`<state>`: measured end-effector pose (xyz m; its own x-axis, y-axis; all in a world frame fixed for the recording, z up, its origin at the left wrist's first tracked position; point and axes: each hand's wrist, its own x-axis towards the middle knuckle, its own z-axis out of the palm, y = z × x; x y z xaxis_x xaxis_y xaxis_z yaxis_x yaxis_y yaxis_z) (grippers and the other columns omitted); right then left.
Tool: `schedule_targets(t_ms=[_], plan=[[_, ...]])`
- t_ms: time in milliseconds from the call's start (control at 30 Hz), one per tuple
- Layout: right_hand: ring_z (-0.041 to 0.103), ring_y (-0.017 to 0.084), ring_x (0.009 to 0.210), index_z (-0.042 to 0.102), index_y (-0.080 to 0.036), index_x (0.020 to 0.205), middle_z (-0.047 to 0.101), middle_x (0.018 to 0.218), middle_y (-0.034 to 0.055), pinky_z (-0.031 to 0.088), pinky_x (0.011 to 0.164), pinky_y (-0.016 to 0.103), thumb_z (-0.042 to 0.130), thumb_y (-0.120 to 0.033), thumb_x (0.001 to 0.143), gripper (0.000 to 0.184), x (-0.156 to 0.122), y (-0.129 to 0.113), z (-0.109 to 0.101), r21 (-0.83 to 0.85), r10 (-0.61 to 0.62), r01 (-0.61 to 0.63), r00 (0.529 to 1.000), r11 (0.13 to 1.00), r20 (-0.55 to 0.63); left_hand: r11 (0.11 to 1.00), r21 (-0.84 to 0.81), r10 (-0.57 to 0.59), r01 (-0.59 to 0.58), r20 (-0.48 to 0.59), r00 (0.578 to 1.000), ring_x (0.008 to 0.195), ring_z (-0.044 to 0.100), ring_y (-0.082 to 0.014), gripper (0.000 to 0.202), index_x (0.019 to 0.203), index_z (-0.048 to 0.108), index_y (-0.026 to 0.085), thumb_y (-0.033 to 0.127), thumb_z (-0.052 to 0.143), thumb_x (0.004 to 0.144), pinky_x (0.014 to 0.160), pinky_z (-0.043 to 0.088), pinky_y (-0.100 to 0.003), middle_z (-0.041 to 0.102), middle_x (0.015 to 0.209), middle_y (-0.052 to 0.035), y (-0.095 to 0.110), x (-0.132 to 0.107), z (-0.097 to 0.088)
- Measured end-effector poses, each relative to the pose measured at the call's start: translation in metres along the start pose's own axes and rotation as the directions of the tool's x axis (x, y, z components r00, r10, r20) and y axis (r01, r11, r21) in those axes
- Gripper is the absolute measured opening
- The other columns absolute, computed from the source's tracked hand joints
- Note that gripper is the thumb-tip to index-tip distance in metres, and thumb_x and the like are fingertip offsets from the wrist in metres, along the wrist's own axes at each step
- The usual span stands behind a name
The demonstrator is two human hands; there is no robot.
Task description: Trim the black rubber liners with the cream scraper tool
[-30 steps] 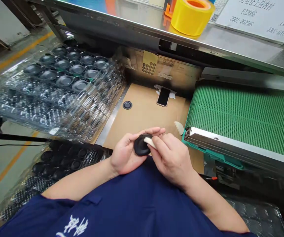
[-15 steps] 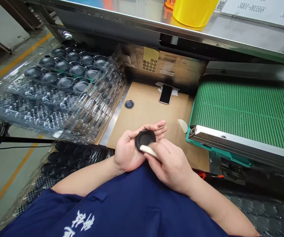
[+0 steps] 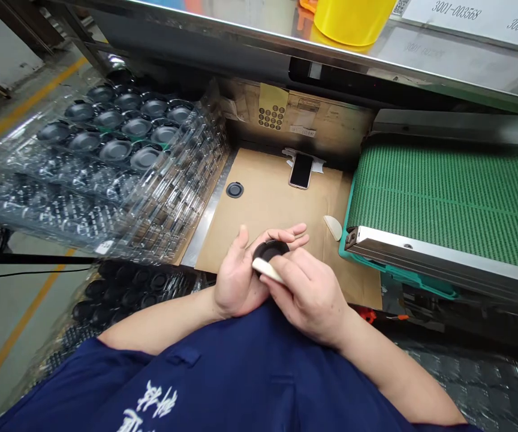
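Tipped further since a moment ago, the black disc (image 3: 270, 249) rests in the cupped left hand (image 3: 237, 282), while the right hand (image 3: 308, 303) pinches a white pad (image 3: 265, 270) against its edge.

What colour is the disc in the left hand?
The disc is black, best seen in the head view.

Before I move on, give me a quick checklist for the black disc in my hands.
Black disc in left hand: ok, held on the fingers.
White piece in right hand: ok, pinched, touching the disc.
Disc's surface: cannot tell, partly hidden by the hands.
Second black disc on the cardboard sheet: ok, lying flat, apart from the hands.
Second white piece: ok, on the cardboard, beside the green conveyor belt.
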<state>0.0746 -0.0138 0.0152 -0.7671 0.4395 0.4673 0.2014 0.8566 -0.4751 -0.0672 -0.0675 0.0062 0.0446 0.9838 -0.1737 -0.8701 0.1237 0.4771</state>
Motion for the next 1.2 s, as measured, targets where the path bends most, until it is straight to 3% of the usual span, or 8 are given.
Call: schedule_targets(t_ms=[67, 267, 367, 533, 700, 867, 1033, 1200], plan=[[0.055, 0.019, 0.073, 0.065, -0.015, 0.096, 0.06, 0.079, 0.0058, 0.05, 0.066, 0.033, 0.052, -0.021, 0.101, 0.015, 0.0014, 0.0, 0.0004, 0.025, -0.022, 0.021, 0.999, 0.999, 0.035, 1.0, 0.003, 0.01, -0.01, -0.013, 1.0, 0.149, 0.039, -0.0359, 0.07, 0.102, 0.072, 0.013, 0.062, 0.022, 0.102, 0.127, 0.02, -0.052, 0.054, 0.151, -0.0167, -0.0002, -0.0006, -0.0003], [0.061, 0.02, 0.082, 0.064, -0.015, 0.106, 0.066, 0.092, 0.01, 0.055, 0.073, 0.034, 0.05, -0.021, 0.102, 0.016, 0.0057, -0.001, 0.0006, 0.003, 0.049, -0.049, 0.997, 0.999, -0.067, 1.0, 0.012, -0.023, 0.023, 0.002, 1.0, 0.15, 0.037, -0.0349, 0.064, 0.109, 0.072, 0.013, 0.063, 0.033, 0.101, 0.127, 0.02, -0.05, 0.054, 0.151, -0.0164, -0.0023, -0.0012, -0.0009], [0.057, 0.019, 0.074, 0.064, -0.017, 0.096, 0.062, 0.08, 0.0055, 0.052, 0.067, 0.033, 0.051, -0.024, 0.102, 0.017, 0.0052, -0.0018, 0.0005, 0.006, 0.003, -0.003, 1.0, 1.0, 0.011, 0.999, 0.026, 0.027, -0.027, -0.025, 0.999, 0.149, 0.039, -0.0356, 0.066, 0.106, 0.072, 0.013, 0.063, 0.031, 0.101, 0.127, 0.02, -0.051, 0.054, 0.152, -0.0167, -0.0025, -0.0009, -0.001], [0.061, 0.02, 0.082, 0.064, -0.015, 0.106, 0.066, 0.091, 0.009, 0.054, 0.076, 0.034, 0.049, -0.021, 0.102, 0.016, 0.0032, -0.0014, 0.0016, -0.013, 0.05, -0.051, 0.995, 0.999, -0.085, 1.0, 0.015, 0.004, -0.004, -0.007, 1.0, 0.15, 0.038, -0.033, 0.069, 0.107, 0.072, 0.013, 0.061, 0.023, 0.103, 0.127, 0.021, -0.048, 0.053, 0.152, -0.016, -0.0029, -0.0005, 0.001], [0.057, 0.019, 0.071, 0.063, -0.017, 0.092, 0.062, 0.078, 0.0048, 0.05, 0.065, 0.032, 0.052, -0.023, 0.101, 0.016, 0.0019, -0.0016, 0.0029, -0.007, -0.011, 0.011, 1.0, 1.0, 0.019, 0.997, 0.043, 0.066, -0.064, -0.048, 0.997, 0.147, 0.042, -0.0341, 0.069, 0.103, 0.072, 0.012, 0.061, 0.024, 0.103, 0.126, 0.023, -0.05, 0.054, 0.151, -0.0166, -0.0041, 0.0002, 0.0029], [0.065, 0.022, 0.092, 0.063, -0.014, 0.108, 0.07, 0.103, 0.0131, 0.055, 0.082, 0.035, 0.05, -0.019, 0.102, 0.015, 0.0073, -0.0006, 0.004, -0.025, 0.092, -0.097, 0.986, 0.995, -0.14, 1.0, -0.004, -0.021, 0.021, -0.024, 0.999, 0.152, 0.036, -0.0301, 0.069, 0.12, 0.069, 0.013, 0.063, 0.025, 0.102, 0.128, 0.02, -0.044, 0.052, 0.154, -0.0138, -0.008, -0.0003, 0.0028], [0.056, 0.019, 0.07, 0.063, -0.015, 0.089, 0.062, 0.079, 0.0066, 0.049, 0.064, 0.033, 0.053, -0.024, 0.101, 0.018, 0.0015, -0.0028, 0.0038, 0.029, 0.011, -0.011, 1.0, 1.0, -0.002, 0.988, 0.114, 0.109, -0.102, -0.058, 0.992, 0.149, 0.039, -0.0343, 0.072, 0.107, 0.073, 0.014, 0.067, 0.023, 0.101, 0.126, 0.023, -0.051, 0.053, 0.153, -0.0148, -0.005, 0.0019, 0.0044], [0.059, 0.02, 0.08, 0.065, -0.013, 0.105, 0.065, 0.089, 0.0084, 0.051, 0.074, 0.033, 0.054, -0.021, 0.101, 0.014, -0.0018, -0.0037, 0.007, 0.081, 0.096, -0.089, 0.992, 0.993, -0.08, 0.984, 0.124, 0.13, -0.124, -0.039, 0.991, 0.149, 0.04, -0.0306, 0.067, 0.104, 0.071, 0.016, 0.061, 0.021, 0.104, 0.127, 0.021, -0.048, 0.057, 0.149, -0.0137, -0.0064, 0.004, 0.0044]])
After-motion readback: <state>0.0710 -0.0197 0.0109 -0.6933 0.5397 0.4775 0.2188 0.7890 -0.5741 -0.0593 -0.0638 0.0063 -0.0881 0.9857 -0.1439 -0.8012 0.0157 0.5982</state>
